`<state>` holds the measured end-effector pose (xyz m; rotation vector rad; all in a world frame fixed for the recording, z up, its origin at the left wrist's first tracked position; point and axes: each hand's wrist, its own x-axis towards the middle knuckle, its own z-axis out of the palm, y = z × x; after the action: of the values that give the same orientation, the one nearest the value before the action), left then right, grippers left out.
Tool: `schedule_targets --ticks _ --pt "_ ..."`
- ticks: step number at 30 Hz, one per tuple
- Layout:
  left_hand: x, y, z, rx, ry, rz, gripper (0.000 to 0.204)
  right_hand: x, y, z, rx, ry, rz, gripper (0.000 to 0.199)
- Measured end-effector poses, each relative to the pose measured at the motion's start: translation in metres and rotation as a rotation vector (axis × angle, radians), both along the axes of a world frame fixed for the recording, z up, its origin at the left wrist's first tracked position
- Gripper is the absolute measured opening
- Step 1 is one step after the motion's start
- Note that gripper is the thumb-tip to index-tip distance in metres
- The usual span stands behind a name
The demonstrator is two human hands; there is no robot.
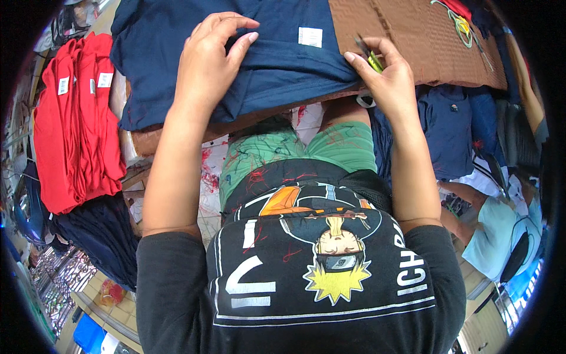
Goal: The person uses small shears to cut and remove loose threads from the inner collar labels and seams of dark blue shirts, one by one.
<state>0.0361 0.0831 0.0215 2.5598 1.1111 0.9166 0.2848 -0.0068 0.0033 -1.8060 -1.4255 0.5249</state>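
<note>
Folded navy blue cotton garment with a small white tag sits top centre of the frame, on a brown padded surface. Left hand lies flat on it, fingers curled at the fabric — not gripping anything. Right hand, just right of the garment's edge, is pinched around small yellow-green thread snips. Stack of red folded shirts at upper left.

A brown quilted cloth-covered worktable carries the garments — a folded navy blue cotton shirt with a small white label lies flat on it, its lower edge overhanging the near side. A stack of red folded shirts sits at the table's left end — partly draped down.
</note>
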Motion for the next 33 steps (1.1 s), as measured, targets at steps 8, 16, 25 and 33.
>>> schedule_targets --ticks 8,16,25,33 --pt "0.054 -0.036 -0.012 -0.279 -0.137 -0.044 0.027 -0.024 -0.005 0.001 0.196 0.243 0.219 0.027" --pt "0.056 -0.037 -0.035 -0.103 -0.073 -0.026 0.015 -0.019 0.0 -0.017 0.042 0.335 0.199 0.027" --pt "0.024 -0.005 0.006 -0.766 -0.278 -0.463 0.022 -0.014 0.002 -0.016 -0.017 0.591 0.215 0.028" --pt "0.064 -0.026 -0.03 -0.211 -0.063 0.037 0.022 -0.019 -0.001 -0.013 -0.017 0.459 0.203 0.024"
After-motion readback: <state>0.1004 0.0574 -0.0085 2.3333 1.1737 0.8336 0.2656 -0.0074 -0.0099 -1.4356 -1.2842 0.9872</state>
